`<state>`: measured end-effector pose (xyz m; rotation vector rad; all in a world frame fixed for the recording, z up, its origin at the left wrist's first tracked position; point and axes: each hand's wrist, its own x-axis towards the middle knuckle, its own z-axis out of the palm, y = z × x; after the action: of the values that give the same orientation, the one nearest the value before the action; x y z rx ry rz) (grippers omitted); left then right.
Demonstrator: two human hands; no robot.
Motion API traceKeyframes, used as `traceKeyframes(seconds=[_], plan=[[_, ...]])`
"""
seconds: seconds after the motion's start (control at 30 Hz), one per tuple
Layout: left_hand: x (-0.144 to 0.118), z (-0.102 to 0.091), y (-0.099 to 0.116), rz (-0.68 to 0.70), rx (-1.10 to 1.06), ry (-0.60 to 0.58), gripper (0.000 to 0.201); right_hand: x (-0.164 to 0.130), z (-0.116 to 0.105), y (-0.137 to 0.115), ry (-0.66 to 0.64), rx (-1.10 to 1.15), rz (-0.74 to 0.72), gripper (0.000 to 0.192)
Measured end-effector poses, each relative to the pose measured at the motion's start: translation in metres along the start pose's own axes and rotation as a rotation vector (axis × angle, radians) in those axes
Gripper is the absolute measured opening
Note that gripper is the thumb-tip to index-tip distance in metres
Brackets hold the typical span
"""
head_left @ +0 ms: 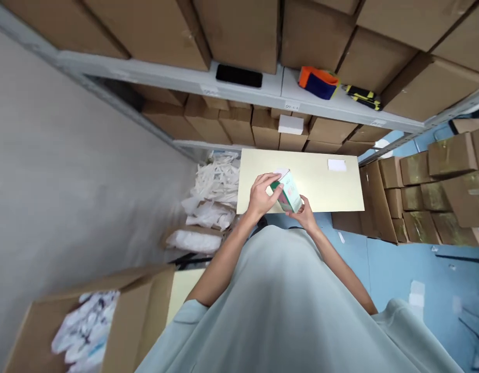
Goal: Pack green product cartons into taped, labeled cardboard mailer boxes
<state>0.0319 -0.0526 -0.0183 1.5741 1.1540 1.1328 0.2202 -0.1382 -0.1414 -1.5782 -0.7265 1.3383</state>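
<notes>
A small white and green carton is held tilted over the pale yellow table. Its upper end has a white flap that looks raised. My left hand grips the carton near that flap, with thumb and fingers at its top edge. Lower down, my right hand is closed round the carton's bottom end. A white slip of paper lies on the table to the right of the carton.
Beyond the table, a grey shelf carries cardboard boxes, a black phone and an orange and blue band. White scrap is piled at the left. Stacked cartons stand right; an open box sits lower left.
</notes>
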Motion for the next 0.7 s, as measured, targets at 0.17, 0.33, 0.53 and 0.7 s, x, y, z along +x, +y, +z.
traceKeyframes(seconds=[0.17, 0.33, 0.53, 0.7], plan=[[0.05, 0.004, 0.005, 0.153, 0.063, -0.224, 0.024, -0.001, 0.016, -0.011, 0.191, -0.03, 0.017, 0.097], [0.096, 0.027, 0.014, 0.121, -0.113, -0.384, 0.04, -0.022, 0.013, -0.036, 0.172, 0.204, 0.084, 0.091], [0.142, 0.063, 0.017, -0.111, -0.331, -0.533, 0.059, -0.05, -0.012, -0.08, 0.018, 0.399, 0.134, 0.088], [0.156, 0.068, 0.018, -0.193, -0.255, -0.668, 0.074, -0.047, -0.03, -0.096, -0.117, 0.471, 0.178, 0.082]])
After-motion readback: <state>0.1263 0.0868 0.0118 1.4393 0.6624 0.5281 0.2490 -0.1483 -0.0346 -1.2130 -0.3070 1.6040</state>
